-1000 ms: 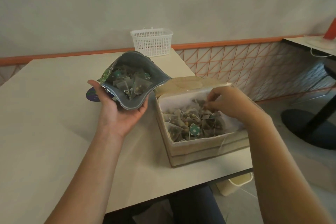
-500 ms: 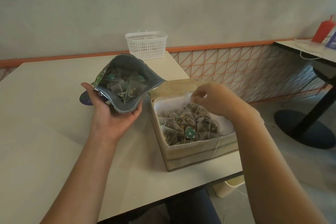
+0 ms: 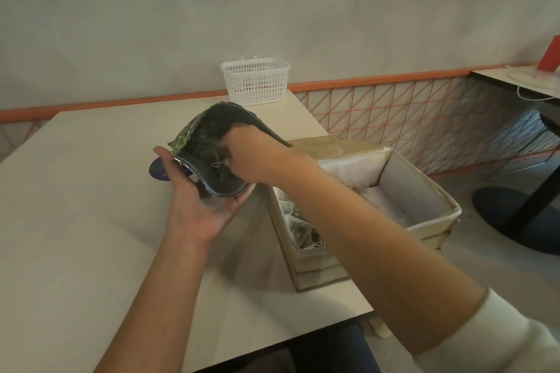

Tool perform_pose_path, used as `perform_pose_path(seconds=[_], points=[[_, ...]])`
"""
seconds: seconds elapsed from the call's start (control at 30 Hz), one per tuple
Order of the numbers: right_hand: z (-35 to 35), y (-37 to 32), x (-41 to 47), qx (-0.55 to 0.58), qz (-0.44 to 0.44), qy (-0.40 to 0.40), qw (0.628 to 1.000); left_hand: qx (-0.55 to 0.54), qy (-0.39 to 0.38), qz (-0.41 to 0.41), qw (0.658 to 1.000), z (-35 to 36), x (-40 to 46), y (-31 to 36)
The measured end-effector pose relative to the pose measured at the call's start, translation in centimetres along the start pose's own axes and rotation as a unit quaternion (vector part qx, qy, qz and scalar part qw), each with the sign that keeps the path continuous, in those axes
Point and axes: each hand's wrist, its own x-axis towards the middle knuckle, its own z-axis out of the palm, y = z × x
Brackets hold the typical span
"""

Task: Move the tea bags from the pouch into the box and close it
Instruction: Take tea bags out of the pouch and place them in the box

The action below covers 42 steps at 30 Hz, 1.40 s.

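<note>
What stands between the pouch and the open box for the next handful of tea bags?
Nothing visible. The right hand is inside the pouch, which the left hand holds just left of the box. The box top is open, though the right forearm crosses above it.

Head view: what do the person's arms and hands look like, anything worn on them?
Both hands are bare: no gloves, rings or watch show on the left hand or the right hand. The left forearm is bare as far as the frame shows. The right forearm is bare too, with a white sleeve pushed up near the elbow, soft and slightly rumpled. No markings show on it.
</note>
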Motion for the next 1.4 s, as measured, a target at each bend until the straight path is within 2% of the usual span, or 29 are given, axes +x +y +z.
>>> perform_pose_path(seconds=[0.17, 0.3, 0.57, 0.77, 1.03, 1.23, 1.4], points=[[0.8, 0.6, 1.4, 0.017, 0.018, -0.066, 0.997, -0.003, -0.006, -0.017, 1.000, 0.0, 0.0, 0.5], [1.3, 0.8, 1.7, 0.013, 0.029, -0.062, 0.998, -0.002, -0.005, -0.025, 1.000, -0.2, 0.0, 0.6], [-0.1, 0.5, -0.1, 0.103, 0.014, 0.043, 0.994, -0.006, 0.008, -0.008, 1.000, 0.0, 0.1, 0.7], [-0.8, 1.2, -2.7, 0.196, 0.011, 0.154, 0.968, 0.001, -0.002, -0.017, 1.000, 0.2, 0.1, 0.6], [-3.2, 3.1, -6.3, 0.327, 0.051, 0.226, 0.916, -0.034, -0.018, -0.023, 0.999, 0.4, 0.1, 0.4], [-4.0, 6.0, -9.4, 0.323, 0.116, 0.239, 0.908, -0.046, -0.020, -0.025, 0.998, 0.5, 0.2, 0.0], [-4.8, 8.3, -12.1, 0.367, 0.143, 0.289, 0.873, -0.054, -0.035, -0.019, 0.998, 0.6, 0.3, -0.2]])
